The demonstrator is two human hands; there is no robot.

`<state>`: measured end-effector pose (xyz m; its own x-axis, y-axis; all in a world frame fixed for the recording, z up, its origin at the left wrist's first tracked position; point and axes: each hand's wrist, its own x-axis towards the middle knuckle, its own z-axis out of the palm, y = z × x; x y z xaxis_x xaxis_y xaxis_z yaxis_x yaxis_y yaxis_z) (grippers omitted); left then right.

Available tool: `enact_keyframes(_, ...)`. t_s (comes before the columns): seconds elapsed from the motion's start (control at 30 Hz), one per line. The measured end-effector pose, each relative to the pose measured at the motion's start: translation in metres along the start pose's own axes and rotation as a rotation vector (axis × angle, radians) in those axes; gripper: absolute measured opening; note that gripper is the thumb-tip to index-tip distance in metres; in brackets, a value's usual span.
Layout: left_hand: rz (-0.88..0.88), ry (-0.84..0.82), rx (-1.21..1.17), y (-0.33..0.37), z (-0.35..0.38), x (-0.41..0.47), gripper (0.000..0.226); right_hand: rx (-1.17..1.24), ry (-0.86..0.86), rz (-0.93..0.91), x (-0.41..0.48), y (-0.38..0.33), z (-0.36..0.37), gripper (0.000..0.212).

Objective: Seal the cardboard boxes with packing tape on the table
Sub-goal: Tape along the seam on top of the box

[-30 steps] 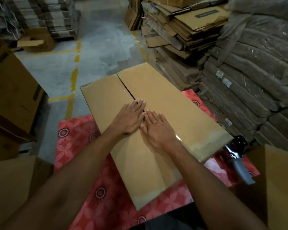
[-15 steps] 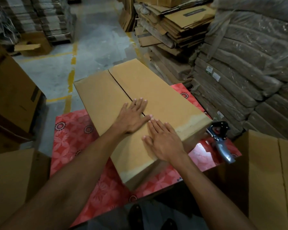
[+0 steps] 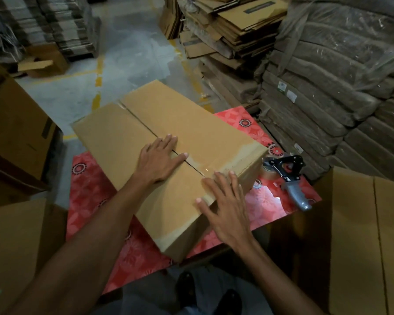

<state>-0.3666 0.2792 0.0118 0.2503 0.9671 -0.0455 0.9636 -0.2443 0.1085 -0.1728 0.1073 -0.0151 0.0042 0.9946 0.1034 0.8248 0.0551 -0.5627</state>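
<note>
Long brown cardboard box (image 3: 159, 155) lying diagonally across the red floral-covered tabletop (image 3: 89, 201). Left hand (image 3: 158, 161) flat, fingers spread, on its centre seam; right hand (image 3: 225, 205) open at the near-right end, gripping nothing. Grey-handled tape dispenser (image 3: 289, 176) near the tabletop's right edge.

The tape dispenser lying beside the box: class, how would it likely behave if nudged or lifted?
The tape dispenser lies flat on its side on the glossy tablecloth, so it would probably slide, not roll. Its metal frame looks rigid; the grey handle offers an easy grip.
</note>
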Motion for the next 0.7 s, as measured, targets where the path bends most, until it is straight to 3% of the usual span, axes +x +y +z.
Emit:
enact_keyframes(0.3, -0.34, 0.043, 0.047, 0.025, 0.004, -0.059, 0.088, 0.175, -0.165, -0.362, 0.059, 0.062, -0.036, 0.058)
enact_keyframes(0.5, -0.412, 0.0, 0.079, 0.053, -0.003, -0.075, 0.085, -0.054, -0.207, -0.287, 0.113, 0.075, -0.077, 0.048)
enact_keyframes(0.6, -0.14, 0.174, 0.152, 0.062, -0.001, -0.075, 0.067, -0.13, -0.086, -0.095, 0.101, 0.054, -0.07, 0.052)
enact_keyframes(0.7, 0.286, 0.09, 0.076, 0.08, 0.008, -0.068, 0.065, 0.031, 0.007, 0.102, 0.056, 0.024, -0.052, 0.051)
